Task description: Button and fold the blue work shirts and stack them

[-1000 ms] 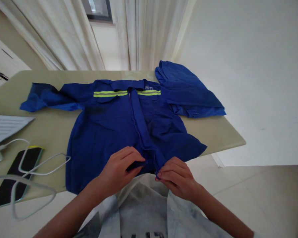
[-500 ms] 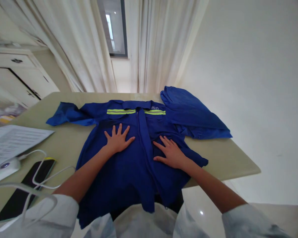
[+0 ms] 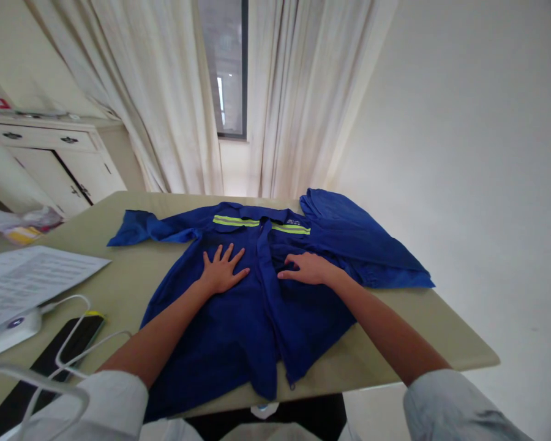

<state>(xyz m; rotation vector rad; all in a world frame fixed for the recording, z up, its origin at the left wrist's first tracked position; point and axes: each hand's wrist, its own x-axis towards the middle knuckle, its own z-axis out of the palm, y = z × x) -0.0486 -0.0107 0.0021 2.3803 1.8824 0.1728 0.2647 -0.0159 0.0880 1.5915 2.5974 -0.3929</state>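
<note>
A dark blue work jacket [image 3: 220, 343] lies front up on the table, its collar at the far side and yellow-green reflective strips across the chest. One sleeve stretches out to the left. My left hand [image 3: 221, 272] rests flat on the left front panel with fingers spread. My right hand [image 3: 310, 268] is on the right front panel, close to the front opening. Its fingers are curled into the cloth, the thumb stretched toward the opening; the fingertips are partly hidden. The lower front edge reaches the near table edge.
More folded blue cloth [image 3: 371, 245] lies at the right, by the wall. On the left are printed paper sheets [image 3: 41, 275], a white device [image 3: 13, 331] with a white cable [image 3: 68, 343], and a dark phone-like slab [image 3: 64, 349]. Curtains [image 3: 174, 110] hang behind the table [image 3: 459, 337].
My right hand has slid away from me and curled its fingers, having lain flat. The right lower corner of the jacket has drawn inward. My left hand stays flat. The view has tilted up.
</note>
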